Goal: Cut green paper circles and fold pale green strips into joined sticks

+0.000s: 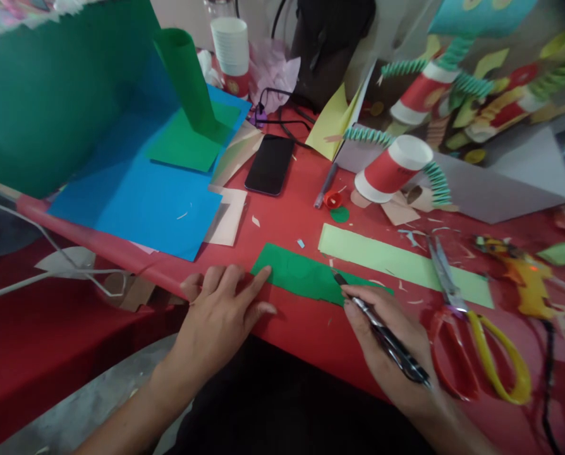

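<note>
A strip of dark green paper (301,273) lies on the red table in front of me. My left hand (223,303) rests at its left end, fingers spread, the index fingertip on the paper. Between the fingers of my right hand (391,344) is a black and silver pen (382,328), its tip at the upper right part of the strip. Just beyond lies a longer light green paper strip (382,253). Scissors (457,303) with red and yellow handles lie to the right of my right hand, their blades across the light green strip.
A black phone (270,164) lies beyond the strip. On the left are a blue sheet (145,208) and an upright green paper tube (185,79). Paper-cup figures (391,167) stand back right. A yellow glue gun (533,284) lies far right; paper scraps are scattered about.
</note>
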`<state>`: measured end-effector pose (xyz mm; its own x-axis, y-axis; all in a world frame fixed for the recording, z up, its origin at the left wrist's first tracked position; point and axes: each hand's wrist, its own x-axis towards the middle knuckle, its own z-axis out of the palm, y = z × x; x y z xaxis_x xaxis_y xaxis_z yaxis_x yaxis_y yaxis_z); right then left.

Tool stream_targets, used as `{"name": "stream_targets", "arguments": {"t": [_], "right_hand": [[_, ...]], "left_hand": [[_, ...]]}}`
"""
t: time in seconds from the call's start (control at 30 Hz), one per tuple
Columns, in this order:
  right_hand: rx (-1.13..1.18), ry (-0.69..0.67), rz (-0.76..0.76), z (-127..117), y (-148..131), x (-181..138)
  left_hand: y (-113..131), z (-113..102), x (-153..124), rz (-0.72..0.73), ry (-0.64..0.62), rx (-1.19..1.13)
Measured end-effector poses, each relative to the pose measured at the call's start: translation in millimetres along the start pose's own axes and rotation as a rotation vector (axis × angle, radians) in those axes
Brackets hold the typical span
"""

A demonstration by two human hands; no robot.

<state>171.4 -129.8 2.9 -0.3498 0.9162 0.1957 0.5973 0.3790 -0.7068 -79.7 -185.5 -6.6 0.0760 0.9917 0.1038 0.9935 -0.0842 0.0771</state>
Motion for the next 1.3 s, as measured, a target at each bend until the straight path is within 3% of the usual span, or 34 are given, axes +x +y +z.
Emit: {"name": "stream_targets", "arguments": {"t": [0.17, 0.3, 0.43, 0.6, 0.9, 1.3], "right_hand": [[-0.013, 0.021, -0.018, 0.5, -7.7, 7.6], [0.092, -0.057, 0.035, 5.7, -17.9, 31.9], [0.272, -0.113, 0.1, 21.6, -25.0, 65.3], [0.275, -0.205, 0.079, 42.1, -35.7, 92.1], [0.251, -0.249, 0.029, 55.3, -41.1, 99.3], [0.202, -0.209, 0.063, 41.5, -33.3, 95.0]], "left_hand": [[-1.1, 3.1, 0.5, 0.008, 0.032, -0.035], [-1.3, 5.4, 0.1, 0.024, 0.063, -0.04], [-1.1, 7.3, -0.6, 0.028, 0.073, -0.047], [-0.3, 6.5, -0.1, 0.023, 0.079, -0.027], [1.8, 5.4, 0.4, 0.032, 0.082, 0.011], [2.5, 3.9, 1.3, 0.014, 0.079, -0.023]]}}
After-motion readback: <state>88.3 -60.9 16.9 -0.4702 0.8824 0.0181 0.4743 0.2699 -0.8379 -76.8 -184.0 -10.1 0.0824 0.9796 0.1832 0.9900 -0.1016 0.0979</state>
